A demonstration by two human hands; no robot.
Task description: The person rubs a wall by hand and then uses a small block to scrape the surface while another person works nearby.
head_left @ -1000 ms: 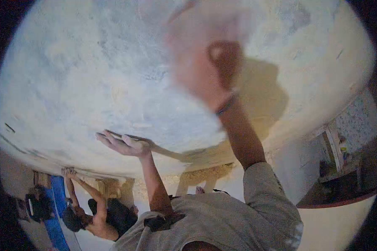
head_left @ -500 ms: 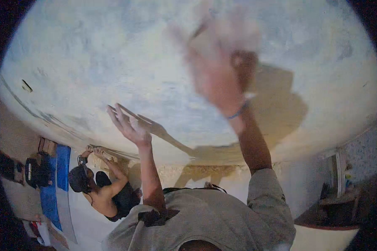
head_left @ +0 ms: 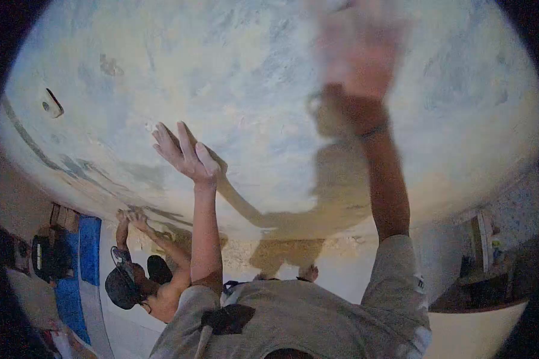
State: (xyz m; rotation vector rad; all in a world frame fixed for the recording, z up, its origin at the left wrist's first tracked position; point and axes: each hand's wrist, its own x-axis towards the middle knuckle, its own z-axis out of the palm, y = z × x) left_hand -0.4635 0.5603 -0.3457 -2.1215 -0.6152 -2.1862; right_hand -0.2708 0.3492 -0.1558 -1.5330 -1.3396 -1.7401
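Fingers outstretched, my left hand (head_left: 188, 157) rests against a mottled pale blue, white and yellowish wall (head_left: 263, 90). White dust or paste shows on its fingers and thumb. Higher up and to the right, my right hand (head_left: 362, 57) is smeared by motion over the same wall, palm region close to the surface. Its fingers are too blurred to make out, and I cannot tell whether it holds anything. Both arms reach up from grey-brown sleeves, and their shadows fall on the wall.
At the lower left another person (head_left: 135, 281) in a dark cap has both hands raised to the wall's lower part. A small fixture (head_left: 52, 104) sits on the wall at left. Blue panels (head_left: 90, 251) stand at far left; a dark table (head_left: 488, 287) is at lower right.
My right hand has swept up and to the right along the wall. My left hand has shifted slightly upward, its fingers more spread. The other person's head has tilted lower.
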